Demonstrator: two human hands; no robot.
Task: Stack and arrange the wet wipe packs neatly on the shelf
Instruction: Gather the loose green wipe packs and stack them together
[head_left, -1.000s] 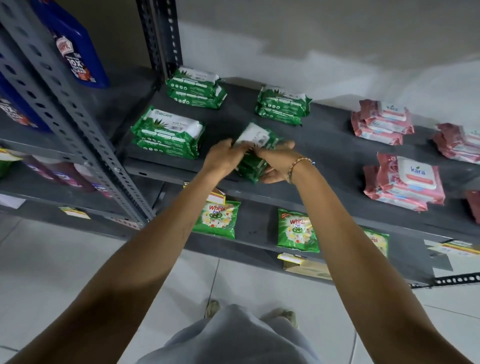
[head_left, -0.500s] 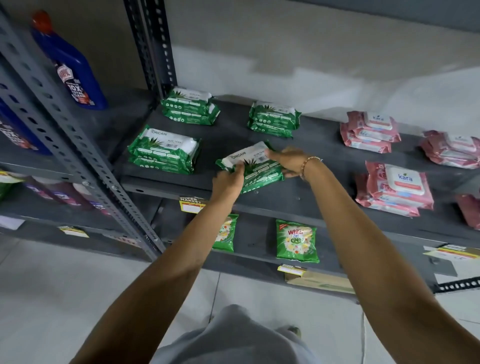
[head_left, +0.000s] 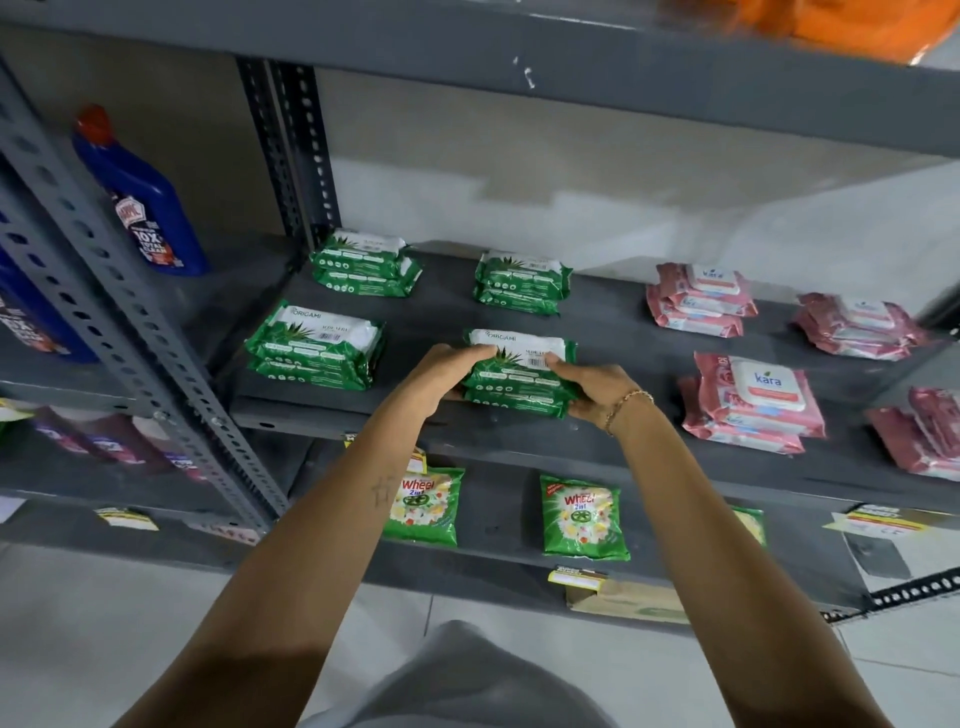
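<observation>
A short stack of green wet wipe packs (head_left: 524, 364) lies flat near the front edge of the grey shelf (head_left: 613, 338). My left hand (head_left: 441, 371) grips its left end and my right hand (head_left: 592, 392) grips its right end. Three other green stacks rest on the shelf: front left (head_left: 317, 343), back left (head_left: 363, 262) and back middle (head_left: 522, 280). Pink wipe pack stacks sit to the right, at the back (head_left: 698, 299), the front (head_left: 753, 402) and the far right (head_left: 857, 325).
A grey slotted upright (head_left: 130, 332) stands at the left, with blue bottles (head_left: 148, 208) beyond it. Green detergent sachets (head_left: 582, 517) lie on the lower shelf. Another shelf (head_left: 519, 57) hangs overhead. More pink packs (head_left: 924, 436) sit at the right edge.
The green packs were held tilted above the shelf edge. They now lie flat on the shelf as a stack, with both hands at their ends. The view has tilted upward.
</observation>
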